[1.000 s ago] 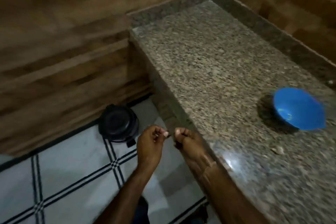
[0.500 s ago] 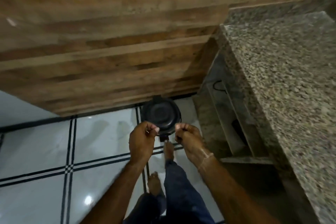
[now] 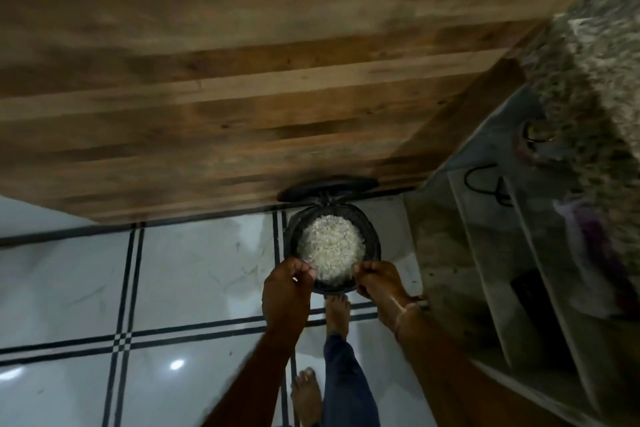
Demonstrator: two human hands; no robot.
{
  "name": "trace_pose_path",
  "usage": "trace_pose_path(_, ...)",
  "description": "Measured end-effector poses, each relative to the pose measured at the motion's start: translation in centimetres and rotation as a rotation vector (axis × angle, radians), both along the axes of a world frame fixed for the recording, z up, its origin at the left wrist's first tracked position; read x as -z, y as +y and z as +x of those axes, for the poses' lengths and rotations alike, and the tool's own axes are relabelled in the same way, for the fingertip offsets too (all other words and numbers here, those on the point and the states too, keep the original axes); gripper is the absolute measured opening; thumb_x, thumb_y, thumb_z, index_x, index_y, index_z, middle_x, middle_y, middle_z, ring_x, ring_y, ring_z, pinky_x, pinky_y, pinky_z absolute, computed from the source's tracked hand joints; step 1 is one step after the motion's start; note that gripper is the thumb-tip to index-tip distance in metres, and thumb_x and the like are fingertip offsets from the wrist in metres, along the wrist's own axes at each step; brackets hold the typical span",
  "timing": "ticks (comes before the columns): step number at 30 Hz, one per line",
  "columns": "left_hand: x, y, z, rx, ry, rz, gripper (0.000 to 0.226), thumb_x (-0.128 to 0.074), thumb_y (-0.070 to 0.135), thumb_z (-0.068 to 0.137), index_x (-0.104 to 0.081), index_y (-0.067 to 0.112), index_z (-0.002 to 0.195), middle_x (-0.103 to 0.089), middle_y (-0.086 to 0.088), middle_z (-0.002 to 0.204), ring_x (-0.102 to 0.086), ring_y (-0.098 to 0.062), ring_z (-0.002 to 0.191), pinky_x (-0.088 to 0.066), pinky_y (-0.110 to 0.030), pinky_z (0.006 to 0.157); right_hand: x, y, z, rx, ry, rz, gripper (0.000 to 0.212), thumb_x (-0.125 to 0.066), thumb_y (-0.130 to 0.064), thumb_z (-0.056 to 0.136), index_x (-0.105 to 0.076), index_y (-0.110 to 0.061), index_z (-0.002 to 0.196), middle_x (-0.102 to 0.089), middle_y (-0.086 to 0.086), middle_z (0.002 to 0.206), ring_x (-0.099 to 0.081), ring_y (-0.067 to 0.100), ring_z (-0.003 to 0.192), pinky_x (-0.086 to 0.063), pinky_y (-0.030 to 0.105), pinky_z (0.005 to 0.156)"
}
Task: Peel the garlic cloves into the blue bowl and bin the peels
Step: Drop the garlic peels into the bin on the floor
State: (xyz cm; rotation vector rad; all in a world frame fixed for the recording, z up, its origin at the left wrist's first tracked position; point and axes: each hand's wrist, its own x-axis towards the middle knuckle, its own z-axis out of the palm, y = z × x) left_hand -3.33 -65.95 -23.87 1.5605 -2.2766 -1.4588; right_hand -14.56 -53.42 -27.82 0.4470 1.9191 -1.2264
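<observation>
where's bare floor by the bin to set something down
Bare white tile left of the bin, between wood wall and black lines. Crowded: left hand and right hand over its near rim, foot at its base, shelves right.

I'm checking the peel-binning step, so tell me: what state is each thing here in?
bin, open, nearly full.
lid, raised upright behind the bin.
peels, heaped inside the bin.
left hand, fingers curled at the near rim; contents too small to tell.
right hand, fingers curled at the near rim; contents too small to tell.
foot, bare, toes at the bin's base.
</observation>
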Motion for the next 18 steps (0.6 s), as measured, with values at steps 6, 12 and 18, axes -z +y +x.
trace_pose_path(6, 10.3, -1.6, -5.1, 0.037, -0.123, 0.035, 0.022, -0.076, 0.021, 0.091, -0.063, 0.028, 0.074, -0.068, 0.004, 0.081, -0.067, -0.022, 0.086, -0.041, -0.027, 0.072, 12.0, -2.6, -3.6, -0.056, 0.069, 0.095, 0.035, -0.075, -0.003, 0.091, -0.064, -0.018, 0.061, -0.064, -0.004, 0.067, -0.061, 0.019, 0.074, -0.054, 0.032, 0.082)
trace_pose_path(12, 16.3, -3.4, -8.2, 0.141, -0.311, -0.044, 0.018, -0.062, 0.022, 0.1, -0.078, 0.025, 0.107, -0.076, -0.001, 0.111, -0.07, -0.023, 0.105, -0.047, -0.028, 0.08, 19.0, -3.3, -6.8, -0.35, 0.06, 0.195, 0.051, -0.072, -0.005, 0.09, -0.07, -0.038, 0.051, -0.07, 0.0, 0.086, -0.069, 0.025, 0.092, -0.058, 0.044, 0.098)
trace_pose_path(18, 17.7, -3.6, -8.8, 0.219, -0.478, -0.127, 0.03, -0.063, 0.044, 0.1, -0.07, 0.019, 0.114, -0.072, -0.004, 0.109, -0.069, -0.022, 0.103, -0.05, -0.032, 0.08, 19.0, -4.3, -6.3, -0.442, 0.242, 0.338, 0.023, -0.08, -0.017, 0.083, -0.069, -0.027, 0.065, -0.078, 0.0, 0.089, -0.073, 0.02, 0.086, -0.059, 0.03, 0.082)
